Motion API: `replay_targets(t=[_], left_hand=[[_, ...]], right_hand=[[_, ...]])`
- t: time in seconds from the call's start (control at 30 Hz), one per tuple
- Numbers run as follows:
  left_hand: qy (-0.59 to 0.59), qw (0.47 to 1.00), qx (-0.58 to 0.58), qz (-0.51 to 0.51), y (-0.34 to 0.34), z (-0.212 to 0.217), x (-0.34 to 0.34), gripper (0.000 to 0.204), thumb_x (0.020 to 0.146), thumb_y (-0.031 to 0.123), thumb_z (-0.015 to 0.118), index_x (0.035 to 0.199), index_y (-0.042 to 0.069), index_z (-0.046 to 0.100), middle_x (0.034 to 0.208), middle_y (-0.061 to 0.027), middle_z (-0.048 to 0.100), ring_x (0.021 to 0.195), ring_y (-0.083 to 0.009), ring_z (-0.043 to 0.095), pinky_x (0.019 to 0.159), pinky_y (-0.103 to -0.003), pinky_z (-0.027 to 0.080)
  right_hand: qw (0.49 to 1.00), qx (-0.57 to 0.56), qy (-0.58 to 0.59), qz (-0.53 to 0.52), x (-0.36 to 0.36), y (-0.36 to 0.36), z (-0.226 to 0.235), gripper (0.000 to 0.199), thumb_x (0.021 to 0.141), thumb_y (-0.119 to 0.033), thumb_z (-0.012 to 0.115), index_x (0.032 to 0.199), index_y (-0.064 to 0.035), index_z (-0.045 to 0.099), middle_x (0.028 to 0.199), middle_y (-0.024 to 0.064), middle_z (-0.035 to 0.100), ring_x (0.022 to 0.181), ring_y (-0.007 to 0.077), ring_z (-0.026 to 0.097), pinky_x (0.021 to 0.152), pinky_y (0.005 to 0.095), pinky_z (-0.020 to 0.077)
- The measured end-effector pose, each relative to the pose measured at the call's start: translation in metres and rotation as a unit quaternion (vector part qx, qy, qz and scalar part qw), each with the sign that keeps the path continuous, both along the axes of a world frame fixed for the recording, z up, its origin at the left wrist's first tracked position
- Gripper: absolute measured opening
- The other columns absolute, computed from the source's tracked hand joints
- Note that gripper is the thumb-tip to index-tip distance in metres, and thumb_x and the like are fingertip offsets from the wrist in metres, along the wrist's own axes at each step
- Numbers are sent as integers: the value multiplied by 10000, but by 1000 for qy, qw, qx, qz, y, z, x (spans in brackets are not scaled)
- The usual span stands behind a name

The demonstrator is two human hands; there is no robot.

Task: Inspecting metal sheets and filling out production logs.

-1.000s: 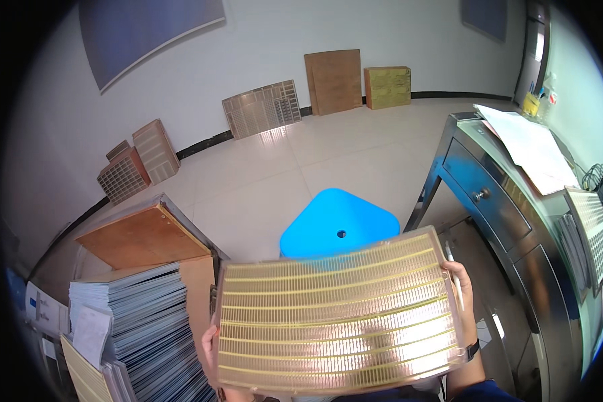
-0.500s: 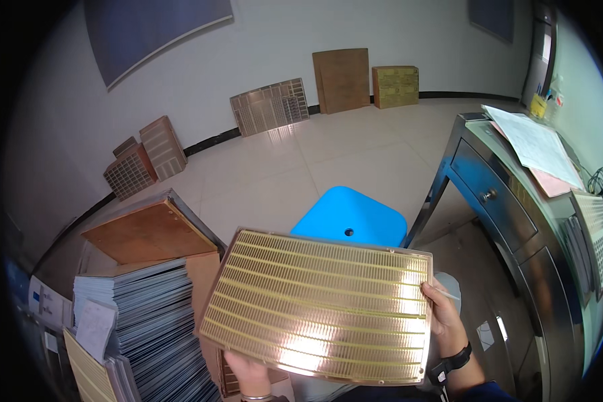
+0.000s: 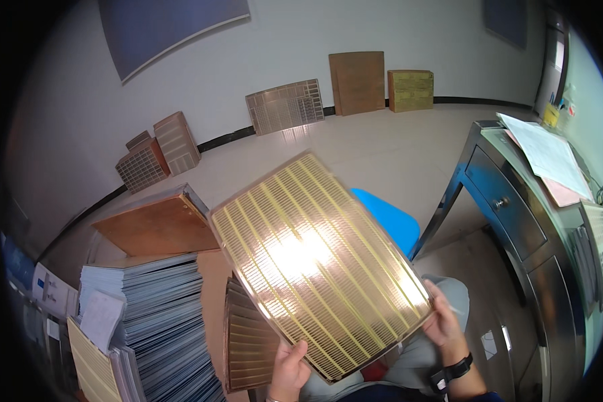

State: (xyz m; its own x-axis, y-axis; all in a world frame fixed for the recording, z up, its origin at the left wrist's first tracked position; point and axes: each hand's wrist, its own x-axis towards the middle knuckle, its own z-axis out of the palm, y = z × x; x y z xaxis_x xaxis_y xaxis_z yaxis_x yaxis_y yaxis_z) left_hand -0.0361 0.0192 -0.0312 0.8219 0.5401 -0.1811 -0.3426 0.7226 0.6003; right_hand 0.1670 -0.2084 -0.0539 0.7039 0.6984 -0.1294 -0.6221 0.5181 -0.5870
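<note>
The left hand (image 3: 289,367) and right hand (image 3: 441,320) were bare, without gloves or rings that showed. A black wristwatch (image 3: 457,368) with a dark strap sat on the right wrist. Light grey trousers (image 3: 452,305) covered the legs, and a dark blue sleeve edge showed at the lower rim.

Glossy metallic gold-lined panel (image 3: 318,264), smooth blue plastic stool (image 3: 388,221), matt wooden board (image 3: 157,224).
</note>
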Motion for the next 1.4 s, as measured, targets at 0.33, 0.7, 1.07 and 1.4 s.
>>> replay_targets(t=[0.33, 0.7, 1.07, 1.4], left_hand=[[71, 986, 113, -101, 14, -1, -8, 429, 902, 126, 513, 1289, -1, 378, 1229, -150, 503, 1090, -240, 524, 918, -376, 439], [-175, 980, -89, -16, 0, -8, 5, 629, 907, 562, 299, 1369, 136, 326, 1407, -83, 341, 1259, -282, 365, 1047, -482, 275], [-22, 1000, -3, 4, 9, -28, -2, 358, 879, 155, 553, 1195, 10, 470, 1203, -136, 532, 1129, -285, 498, 949, -461, 424], [34, 993, 55, 102, 37, -5, -19, 380, 950, 188, 384, 1274, -6, 349, 1207, -140, 498, 1111, -254, 510, 937, -418, 432]], right_hand=[[979, -118, -147, 76, 4, 2, 27, 534, 839, -192, 623, 1256, 67, 413, 1136, 126, 577, 1016, 173, 566, 893, 279, 438], [999, 6, -53, -8, -23, 47, 16, 465, 853, -156, 610, 1262, -43, 421, 1151, 81, 554, 1059, 182, 535, 915, 316, 432], [990, 24, -67, -122, 7, 24, 22, 374, 889, -142, 523, 1227, -32, 409, 1211, 111, 511, 1054, 225, 553, 840, 368, 501], [959, -55, -131, -244, 39, -28, 32, 406, 945, -159, 401, 1305, 19, 344, 1164, 198, 542, 1065, 250, 554, 906, 353, 465]])
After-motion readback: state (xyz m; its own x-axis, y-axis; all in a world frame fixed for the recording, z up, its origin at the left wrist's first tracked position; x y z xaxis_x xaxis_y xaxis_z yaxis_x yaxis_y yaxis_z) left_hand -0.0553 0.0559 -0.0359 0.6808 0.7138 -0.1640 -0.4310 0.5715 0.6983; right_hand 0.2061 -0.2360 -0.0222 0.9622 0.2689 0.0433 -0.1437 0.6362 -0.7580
